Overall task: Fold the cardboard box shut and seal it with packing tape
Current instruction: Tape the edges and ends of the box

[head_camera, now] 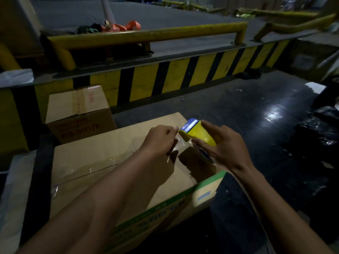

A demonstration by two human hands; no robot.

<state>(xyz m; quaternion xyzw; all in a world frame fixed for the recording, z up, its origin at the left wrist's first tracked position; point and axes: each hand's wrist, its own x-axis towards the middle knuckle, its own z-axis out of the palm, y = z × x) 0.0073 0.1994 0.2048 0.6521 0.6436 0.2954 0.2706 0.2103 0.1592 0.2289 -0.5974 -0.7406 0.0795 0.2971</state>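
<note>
A large cardboard box [102, 158] with green print on its side lies in front of me, its top flaps folded down. Clear tape runs along the centre seam. My right hand [223, 145] grips a yellow and blue tape dispenser [196, 133] just above the box's far right part. My left hand [159, 139] pinches the clear tape end [178, 143] pulled from the dispenser's mouth, close to the box top.
A smaller closed cardboard box [78, 110] stands behind at the left. A yellow-and-black striped barrier [176, 77] and a yellow rail [146, 35] run across behind. Black plastic bags [319, 129] lie at the right on the dark shiny floor.
</note>
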